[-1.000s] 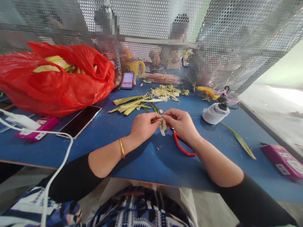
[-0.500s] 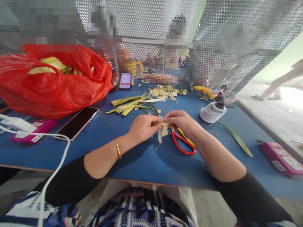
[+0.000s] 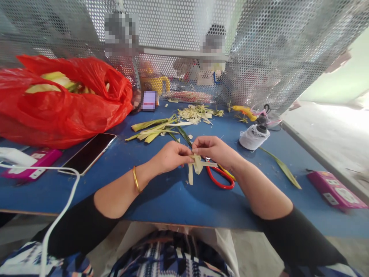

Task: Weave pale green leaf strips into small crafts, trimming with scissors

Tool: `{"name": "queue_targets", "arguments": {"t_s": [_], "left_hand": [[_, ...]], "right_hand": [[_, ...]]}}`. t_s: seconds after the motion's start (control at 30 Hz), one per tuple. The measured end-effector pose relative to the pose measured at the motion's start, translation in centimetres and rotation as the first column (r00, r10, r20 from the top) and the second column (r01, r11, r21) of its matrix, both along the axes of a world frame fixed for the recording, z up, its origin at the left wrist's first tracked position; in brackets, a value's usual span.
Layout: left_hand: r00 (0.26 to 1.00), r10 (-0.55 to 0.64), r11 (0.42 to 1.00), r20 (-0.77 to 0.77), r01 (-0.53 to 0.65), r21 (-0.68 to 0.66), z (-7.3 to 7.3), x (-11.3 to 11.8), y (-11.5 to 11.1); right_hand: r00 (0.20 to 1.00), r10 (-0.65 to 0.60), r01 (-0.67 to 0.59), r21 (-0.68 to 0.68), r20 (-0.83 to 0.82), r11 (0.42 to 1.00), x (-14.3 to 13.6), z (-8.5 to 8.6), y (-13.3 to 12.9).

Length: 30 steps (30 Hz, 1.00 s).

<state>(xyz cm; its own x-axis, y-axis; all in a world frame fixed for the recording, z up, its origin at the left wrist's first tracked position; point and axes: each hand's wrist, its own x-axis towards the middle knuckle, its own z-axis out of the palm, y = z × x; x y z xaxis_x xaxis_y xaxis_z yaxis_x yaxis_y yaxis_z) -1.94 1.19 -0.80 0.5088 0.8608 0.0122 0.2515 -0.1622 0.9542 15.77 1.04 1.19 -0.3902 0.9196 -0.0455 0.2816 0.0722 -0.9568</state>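
My left hand pinches one side of a small piece of pale green folded leaf strips, near the middle of the blue table. At its upper edge, the fingertips of my right hand are closed on the same piece. Strip ends hang down and stick out to the right below my fingers. Red and yellow handled scissors lie under and beside my right hand, their blades partly hidden. Behind my hands are long green leaf pieces and a heap of pale scraps.
A red plastic bag of husks stands at the left, by a dark phone and a magenta power strip with a white cable. A thread spool, single leaf and another power strip lie right. Perforated metal stands behind.
The strips between my fingers now show a longer hanging end and one sticking out to the right. My hands remain close together. The whole view has shifted slightly.
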Motion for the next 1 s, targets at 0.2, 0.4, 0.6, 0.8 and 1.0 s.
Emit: {"name": "queue_targets", "arguments": {"t_s": [0.2, 0.4, 0.6, 0.8, 1.0], "left_hand": [[0.997, -0.061, 0.992, 0.048, 0.065, -0.104, -0.3, 0.2, -0.1], [0.985, -0.16, 0.959, 0.064, 0.171, -0.227, 0.4, 0.5, -0.6], [0.984, -0.109, 0.938, 0.143, 0.149, -0.313, 0.7, 0.5, -0.8], [0.985, -0.027, 0.905, 0.172, 0.098, -0.414, 0.2, 0.5, -0.7], [0.988, 0.058, 0.889, 0.144, 0.015, -0.457, -0.2, 0.8, -0.8]], "right_hand": [[0.996, -0.079, 0.072, 0.114, 0.051, 0.991, -0.1, -0.7, 0.5], [0.911, -0.349, 0.326, -0.132, -0.22, 0.936, -0.5, -0.6, 0.7], [0.878, -0.394, 0.376, -0.118, -0.273, 0.919, -0.9, -0.3, 0.4], [0.89, -0.351, 0.336, -0.1, -0.292, 0.936, -1.5, -0.8, 0.0], [0.923, -0.24, 0.253, 0.002, -0.302, 0.968, -1.7, -1.6, -0.1]]}}
